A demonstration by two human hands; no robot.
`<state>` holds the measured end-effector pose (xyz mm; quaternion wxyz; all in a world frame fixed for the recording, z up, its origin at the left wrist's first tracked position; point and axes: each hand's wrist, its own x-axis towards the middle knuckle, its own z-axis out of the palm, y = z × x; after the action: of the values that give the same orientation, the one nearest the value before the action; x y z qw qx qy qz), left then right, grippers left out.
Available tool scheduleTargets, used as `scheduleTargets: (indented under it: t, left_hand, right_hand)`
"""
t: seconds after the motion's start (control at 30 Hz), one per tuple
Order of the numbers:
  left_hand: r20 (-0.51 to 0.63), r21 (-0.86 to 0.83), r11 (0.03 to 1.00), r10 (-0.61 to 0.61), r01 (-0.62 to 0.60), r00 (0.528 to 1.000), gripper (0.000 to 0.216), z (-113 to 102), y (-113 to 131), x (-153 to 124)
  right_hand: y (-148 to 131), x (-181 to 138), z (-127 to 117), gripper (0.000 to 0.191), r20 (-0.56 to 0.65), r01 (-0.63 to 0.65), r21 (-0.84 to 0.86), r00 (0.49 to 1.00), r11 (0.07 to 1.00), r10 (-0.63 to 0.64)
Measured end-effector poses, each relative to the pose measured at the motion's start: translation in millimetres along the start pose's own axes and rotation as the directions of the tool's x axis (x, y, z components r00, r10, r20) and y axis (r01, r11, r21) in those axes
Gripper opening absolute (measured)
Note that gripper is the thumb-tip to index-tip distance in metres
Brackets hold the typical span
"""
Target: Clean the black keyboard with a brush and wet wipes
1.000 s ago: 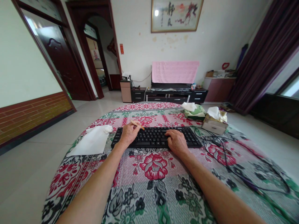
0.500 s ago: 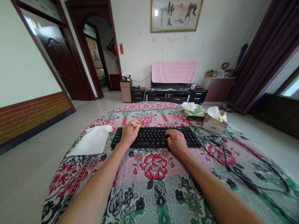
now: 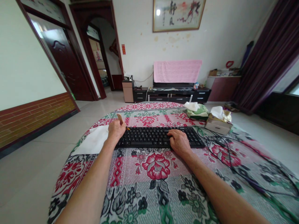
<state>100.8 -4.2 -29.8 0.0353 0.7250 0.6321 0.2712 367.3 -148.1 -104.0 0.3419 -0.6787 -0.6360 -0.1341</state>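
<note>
A black keyboard point(image 3: 154, 137) lies on a round table under a floral cloth point(image 3: 154, 174). My left hand point(image 3: 116, 130) is at the keyboard's left end, fingers closed round a thin wooden stick point(image 3: 121, 120) whose orange tip points down at the keys. My right hand point(image 3: 179, 142) rests palm down on the keyboard's right half, fingers curled over the keys and pressing it in place. A white paper tissue point(image 3: 93, 142) lies flat just left of my left hand.
A tissue box point(image 3: 218, 124) and a green tissue pack point(image 3: 197, 112) stand behind the keyboard's right end. Black cables point(image 3: 233, 161) loop over the table's right side. A TV stand with a pink cloth point(image 3: 177, 71) is against the far wall.
My left hand has slid left along the keyboard to its left end and the stick has tipped more upright. My right hand stays on the keys. The camera view shifted slightly.
</note>
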Motion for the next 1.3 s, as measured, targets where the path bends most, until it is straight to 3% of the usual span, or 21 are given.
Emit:
scheduleTargets:
  t: [0.1, 0.2, 0.3, 0.4, 0.47, 0.63, 0.83, 1.03, 1.17, 1.3]
  left_hand:
    - [-0.071, -0.015, 0.999, -0.052, 0.051, 0.996, 0.03, -6, -7, 3]
    - [-0.014, -0.088, 0.996, -0.018, 0.016, 1.0, 0.027, -6, -9, 4]
    - [0.01, 0.002, 1.0, -0.011, 0.011, 1.0, 0.027, -3, -11, 3]
    - [-0.063, 0.103, 0.994, -0.027, 0.034, 0.998, 0.03, -2, -14, 4]
    - [-0.07, 0.07, 0.997, -0.035, 0.04, 0.997, 0.031, -3, -15, 4]
    - [0.046, -0.016, 1.0, 0.001, -0.001, 0.999, 0.026, -3, -11, 3]
    - [-0.034, 0.104, 0.995, -0.002, 0.006, 0.999, 0.028, -6, -13, 2]
    - [0.019, 0.029, 0.999, 0.021, -0.021, 1.0, 0.025, -8, -7, 0]
    - [-0.027, 0.067, 0.997, 0.027, -0.025, 0.999, 0.027, -11, -6, -2]
    - [0.036, -0.102, 0.995, 0.012, -0.008, 0.999, 0.024, -13, -6, 2]
  right_hand:
    - [0, 0, 0, 0.026, 0.0, 0.0, -0.007, 1.0, 1.0, 0.0]
    - [0, 0, -1, 0.026, 0.002, 0.0, -0.006, 1.0, 1.0, 0.0]
    - [-1, 0, -1, 0.026, 0.003, -0.001, -0.006, 1.0, 1.0, 0.001]
    - [-1, 0, -2, 0.026, 0.006, -0.003, -0.009, 1.0, 1.0, 0.003]
    - [-2, 0, -2, 0.026, 0.009, -0.003, -0.009, 1.0, 1.0, 0.003]
    - [-2, 0, -3, 0.026, 0.009, -0.007, -0.01, 1.0, 1.0, 0.007]
    - [-1, 0, -2, 0.027, 0.004, 0.001, 0.007, 1.0, 1.0, -0.001]
    - [-1, 0, -1, 0.027, -0.012, 0.005, 0.001, 1.0, 1.0, -0.005]
    - [-1, 0, -2, 0.026, -0.005, 0.0, -0.009, 1.0, 1.0, 0.0]
    - [-4, 1, -3, 0.025, -0.044, 0.018, -0.004, 0.999, 1.0, -0.018]
